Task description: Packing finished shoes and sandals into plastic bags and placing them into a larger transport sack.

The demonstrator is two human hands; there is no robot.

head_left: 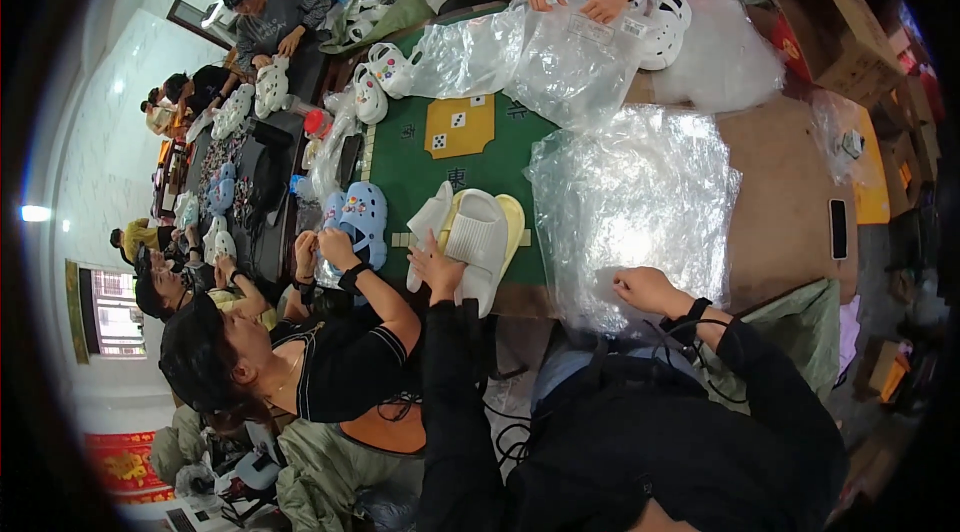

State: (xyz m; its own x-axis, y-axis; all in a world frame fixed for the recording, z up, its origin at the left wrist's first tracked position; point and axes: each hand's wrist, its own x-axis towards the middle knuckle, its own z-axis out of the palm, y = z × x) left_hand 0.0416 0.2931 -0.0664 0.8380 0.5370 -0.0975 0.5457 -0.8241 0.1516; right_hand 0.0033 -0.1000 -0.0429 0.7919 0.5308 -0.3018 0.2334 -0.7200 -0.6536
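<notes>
On the green mat lie white ribbed slide sandals (476, 240), with a pale yellow slide sandal (516, 222) partly under them. My left hand (438, 270) is at their left side, fingers stretched and spread against the white sandals. A flat pile of clear plastic bags (640, 202) covers the table in front of me. Over the near right part of that pile is my right hand (648, 292), its fingers curled together; whether they pinch a bag's edge is hidden.
At my left a person handles blue clogs (362, 222). Across the table, another person's hands hold a clear bag (575, 62) beside a white clog (664, 32). Decorated white clogs (388, 72) stand at the mat's far left. A phone (838, 229) and cardboard box (835, 22) are on the right.
</notes>
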